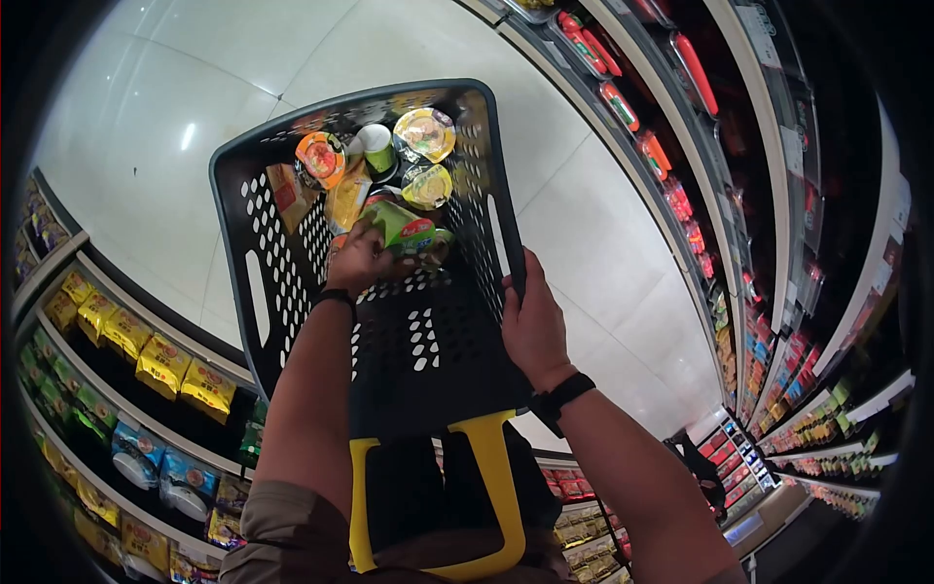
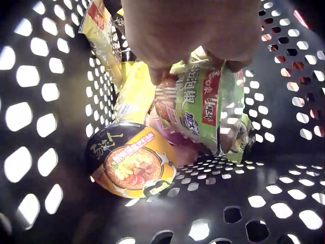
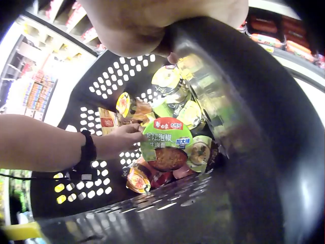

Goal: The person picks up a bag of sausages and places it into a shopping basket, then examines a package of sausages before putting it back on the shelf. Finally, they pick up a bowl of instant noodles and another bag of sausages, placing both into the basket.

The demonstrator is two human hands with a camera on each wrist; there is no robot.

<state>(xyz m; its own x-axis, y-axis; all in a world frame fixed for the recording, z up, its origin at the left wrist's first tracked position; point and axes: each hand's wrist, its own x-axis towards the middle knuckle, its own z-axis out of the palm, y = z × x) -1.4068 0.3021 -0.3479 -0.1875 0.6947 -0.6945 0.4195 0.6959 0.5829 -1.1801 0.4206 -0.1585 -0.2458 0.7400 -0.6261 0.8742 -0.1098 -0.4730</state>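
Note:
My left hand [image 1: 360,261], inside a dark shopping basket [image 1: 428,404], grips a green instant noodle tub [image 3: 165,137] by its edge. In the left wrist view its fingertips lie on the tub's upper side. My right hand [image 1: 535,326] holds the basket's right rim, fingers partly hidden. Beneath the green tub sits an orange-and-black noodle tub [image 2: 134,162]. Around them are an orange-lidded cup [image 1: 321,159], a green-and-white cup [image 1: 377,148], two yellow-lidded tubs, one larger [image 1: 424,134] and one smaller [image 1: 426,185], a yellow packet [image 1: 346,200] and a brown packet [image 1: 289,197].
The basket's yellow handle [image 1: 501,487] hangs near my body. Shelves of yellow bags [image 1: 161,362] and blue bags [image 1: 187,479] stand at the left. On the right, tall shelving [image 1: 671,107] bears red packs. Pale floor tiles [image 1: 204,127] lie beyond the basket.

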